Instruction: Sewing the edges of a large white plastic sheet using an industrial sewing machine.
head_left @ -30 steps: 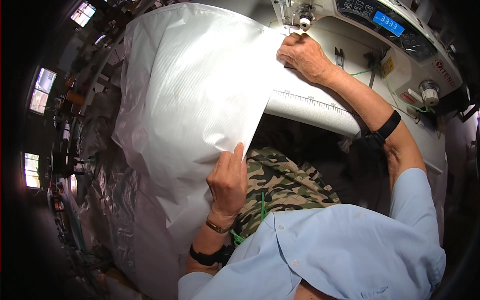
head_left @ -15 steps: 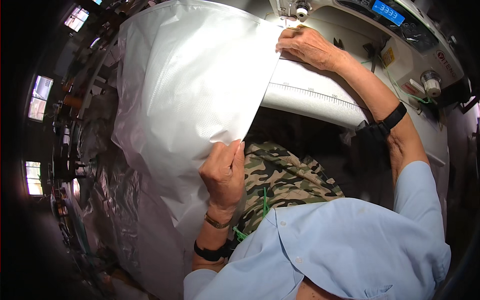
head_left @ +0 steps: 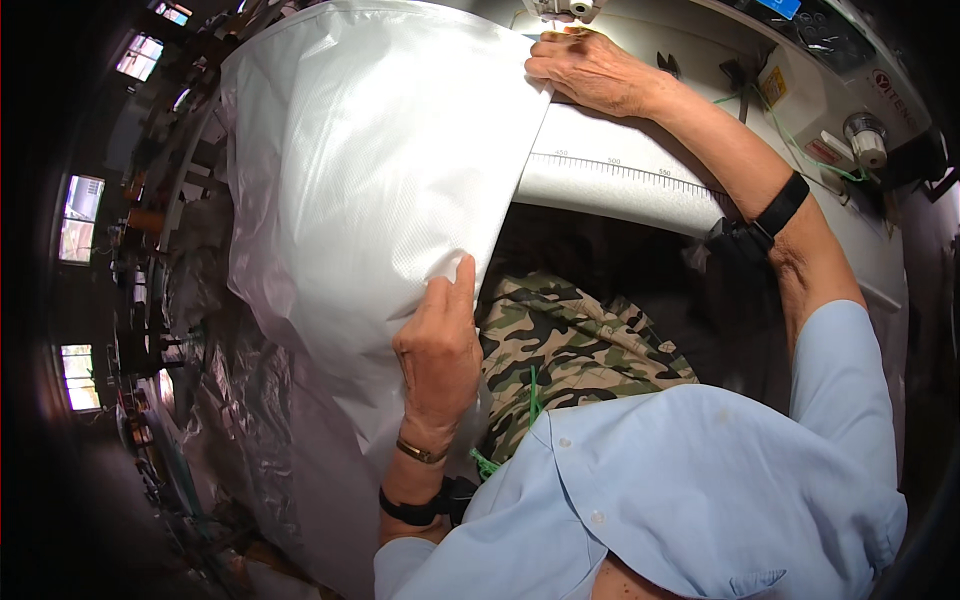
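Observation:
A large white woven-plastic sheet (head_left: 370, 160) drapes from the sewing machine (head_left: 790, 130) down over my left side. Its right edge runs slantwise from the lit needle area toward my lap. At the upper corner of that edge my right hand (head_left: 590, 72) is closed on the sheet, just below the needle; its fingertips are partly hidden. Lower along the same edge, my left hand (head_left: 440, 345) pinches the sheet, which puckers beside the fingers. The left thumb is hidden.
A ruler scale (head_left: 620, 165) runs along the machine bed's front. A pair of dark snips (head_left: 668, 66) lies behind my right hand. Green thread (head_left: 775, 130) hangs near the white handwheel knob (head_left: 865, 138). Crumpled clear plastic (head_left: 250, 410) hangs at the left.
My left hand's grip has shifted slightly up the edge, its index finger now straighter. The view has tilted a little, so the machine sits higher. The right hand keeps hold near the needle.

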Motion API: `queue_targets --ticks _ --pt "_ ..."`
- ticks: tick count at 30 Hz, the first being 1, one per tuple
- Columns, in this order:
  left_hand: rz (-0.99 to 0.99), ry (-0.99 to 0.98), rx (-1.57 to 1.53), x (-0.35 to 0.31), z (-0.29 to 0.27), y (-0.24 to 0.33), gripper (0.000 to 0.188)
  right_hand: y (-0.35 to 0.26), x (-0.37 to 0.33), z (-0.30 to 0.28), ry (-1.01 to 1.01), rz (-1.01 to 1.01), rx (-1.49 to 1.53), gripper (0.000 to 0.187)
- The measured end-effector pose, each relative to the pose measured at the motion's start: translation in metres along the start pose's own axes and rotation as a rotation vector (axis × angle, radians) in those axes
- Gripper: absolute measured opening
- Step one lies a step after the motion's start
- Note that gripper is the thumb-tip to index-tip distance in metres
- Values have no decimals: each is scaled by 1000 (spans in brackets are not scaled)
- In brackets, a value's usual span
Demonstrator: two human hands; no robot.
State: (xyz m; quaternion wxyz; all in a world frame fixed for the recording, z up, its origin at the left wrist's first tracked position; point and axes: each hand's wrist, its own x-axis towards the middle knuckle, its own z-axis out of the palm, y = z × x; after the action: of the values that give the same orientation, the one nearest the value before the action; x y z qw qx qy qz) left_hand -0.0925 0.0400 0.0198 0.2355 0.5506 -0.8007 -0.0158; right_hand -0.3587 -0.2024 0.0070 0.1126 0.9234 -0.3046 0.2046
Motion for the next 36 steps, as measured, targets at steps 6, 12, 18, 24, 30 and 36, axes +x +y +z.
queue_targets --ticks 6,12,18,24,30,36 --pt "41 -223 -25 10 -3 6 38 -3 5 -3 -25 17 -75 8" --pt "-262 -459 -1045 41 -17 13 33 0 14 -17 -259 -25 -88 3" --pt "80 -326 -691 21 22 21 33 -35 16 -9 -221 98 -348 8" --pt "132 -182 -612 4 38 11 33 -43 -5 4 11 539 -13 25" --pt "117 -122 -625 -1 42 9 30 -57 -24 -1 93 584 33 35" --pt "97 -124 -669 -2 44 7 30 -57 -25 1 105 521 10 34"
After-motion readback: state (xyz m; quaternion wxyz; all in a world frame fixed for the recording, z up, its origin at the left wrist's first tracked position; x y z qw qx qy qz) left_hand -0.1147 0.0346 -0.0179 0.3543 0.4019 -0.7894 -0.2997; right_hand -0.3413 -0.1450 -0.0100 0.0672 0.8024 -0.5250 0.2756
